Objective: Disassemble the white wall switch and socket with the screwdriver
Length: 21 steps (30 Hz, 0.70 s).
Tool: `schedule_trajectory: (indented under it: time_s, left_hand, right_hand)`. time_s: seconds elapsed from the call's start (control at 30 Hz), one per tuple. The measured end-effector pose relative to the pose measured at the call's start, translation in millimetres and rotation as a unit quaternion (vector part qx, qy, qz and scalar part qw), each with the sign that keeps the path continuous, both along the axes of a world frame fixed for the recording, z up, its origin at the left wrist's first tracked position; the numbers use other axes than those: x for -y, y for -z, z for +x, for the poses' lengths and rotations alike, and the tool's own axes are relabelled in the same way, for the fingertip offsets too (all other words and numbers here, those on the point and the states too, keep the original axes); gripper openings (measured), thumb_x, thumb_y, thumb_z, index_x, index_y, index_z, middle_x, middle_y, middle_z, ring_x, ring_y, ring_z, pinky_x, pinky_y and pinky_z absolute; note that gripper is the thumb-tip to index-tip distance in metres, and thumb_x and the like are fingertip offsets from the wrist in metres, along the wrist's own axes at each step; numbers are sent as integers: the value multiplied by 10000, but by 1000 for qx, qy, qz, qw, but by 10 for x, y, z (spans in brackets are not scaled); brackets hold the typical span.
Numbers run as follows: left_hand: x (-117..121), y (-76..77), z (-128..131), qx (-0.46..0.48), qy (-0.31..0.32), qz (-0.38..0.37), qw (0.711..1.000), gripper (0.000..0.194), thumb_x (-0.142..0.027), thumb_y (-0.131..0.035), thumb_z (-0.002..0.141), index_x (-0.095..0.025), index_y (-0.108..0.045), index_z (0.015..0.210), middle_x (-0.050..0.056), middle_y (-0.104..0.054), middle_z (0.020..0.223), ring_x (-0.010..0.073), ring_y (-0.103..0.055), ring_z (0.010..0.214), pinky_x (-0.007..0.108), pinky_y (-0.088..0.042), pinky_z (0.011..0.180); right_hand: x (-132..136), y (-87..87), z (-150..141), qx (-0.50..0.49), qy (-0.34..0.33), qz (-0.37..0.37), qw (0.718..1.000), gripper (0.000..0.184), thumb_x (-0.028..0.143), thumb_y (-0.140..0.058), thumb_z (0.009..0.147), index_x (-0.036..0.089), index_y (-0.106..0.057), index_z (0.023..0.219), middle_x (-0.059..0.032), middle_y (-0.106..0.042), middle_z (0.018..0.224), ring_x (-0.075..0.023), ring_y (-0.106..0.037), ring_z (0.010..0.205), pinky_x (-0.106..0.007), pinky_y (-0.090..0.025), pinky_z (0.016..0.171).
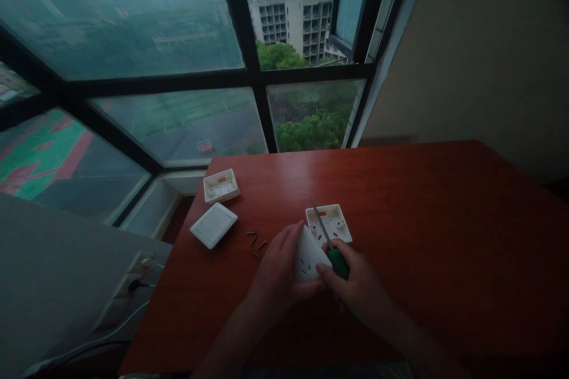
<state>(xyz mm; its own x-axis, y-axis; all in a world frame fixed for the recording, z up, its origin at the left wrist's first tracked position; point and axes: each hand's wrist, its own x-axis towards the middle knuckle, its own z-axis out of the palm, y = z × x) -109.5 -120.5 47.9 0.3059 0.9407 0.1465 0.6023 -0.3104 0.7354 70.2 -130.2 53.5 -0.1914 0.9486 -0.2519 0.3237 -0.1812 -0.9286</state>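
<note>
A white socket faceplate [306, 257] with slots is tilted between my two hands above the table. My left hand [278, 263] grips it along its left side, thumb at the lower edge. In my right hand [358, 278] is a screwdriver [338, 262] with a green handle, its metal shaft pointing up and away. The right thumb also presses on the faceplate's right edge. Just beyond the hands lies an open white back box [338, 222], partly covered by the screwdriver shaft. Several small screws [253, 241] lie scattered left of my left hand.
On the table's left side sit another open white box [221, 186] and a white switch plate [214, 225]. The reddish-brown wooden table [444, 237] ends at its left edge near wall sockets [128, 285] with cables. Dark-framed windows [178, 80] stand behind.
</note>
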Motion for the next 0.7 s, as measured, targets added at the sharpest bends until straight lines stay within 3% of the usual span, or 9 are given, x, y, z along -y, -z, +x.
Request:
schedule_trajectory:
  time_s: [0.1,0.2,0.33,0.43,0.57,0.7]
  left_hand:
    - [28,16,-60,62,-21,-34,997,737,-267,-770,702,-230,-422,1350,133,-527,1333,310,-504,1212,469,-415,1011]
    - [59,31,-110,148,-57,-114,981,375,-275,-648,833,-205,-537,1184,94,-641,1120,247,-620,1007,376,-510,854]
    - [87,40,-135,202,-29,-194,959,151,-295,-592,880,-175,-584,971,49,-659,911,195,-641,818,291,-524,699]
    - [99,-6,-115,179,-16,-150,972,83,-237,-613,857,-176,-583,906,30,-637,873,171,-618,783,261,-503,675]
    - [135,-116,-38,105,-10,-27,994,60,-142,-626,824,-182,-587,846,33,-617,893,157,-597,795,239,-475,675]
    - [178,-171,25,69,7,63,996,107,-113,-635,814,-194,-614,881,37,-622,921,146,-612,808,228,-483,695]
  right_hand:
    - [99,25,10,-43,7,-33,998,216,423,-534,866,220,-481,920,78,-507,556,-85,-457,358,-185,-368,332]
    - [194,83,30,-106,18,-64,992,290,504,-518,870,228,-433,895,106,-468,491,-76,-418,329,-168,-343,317]
    - [245,201,39,-154,56,-83,983,362,564,-537,842,232,-412,918,110,-480,481,-82,-425,337,-171,-359,322]
    - [234,279,34,-120,95,-52,987,350,550,-537,853,227,-438,947,106,-481,479,-95,-452,351,-179,-371,335]
    - [204,303,37,-42,100,-6,994,330,516,-536,866,216,-510,1001,67,-550,562,-121,-514,407,-209,-396,373]
    - [192,261,54,15,64,55,996,268,424,-583,847,208,-590,1006,-34,-689,884,-190,-652,767,-268,-499,665]
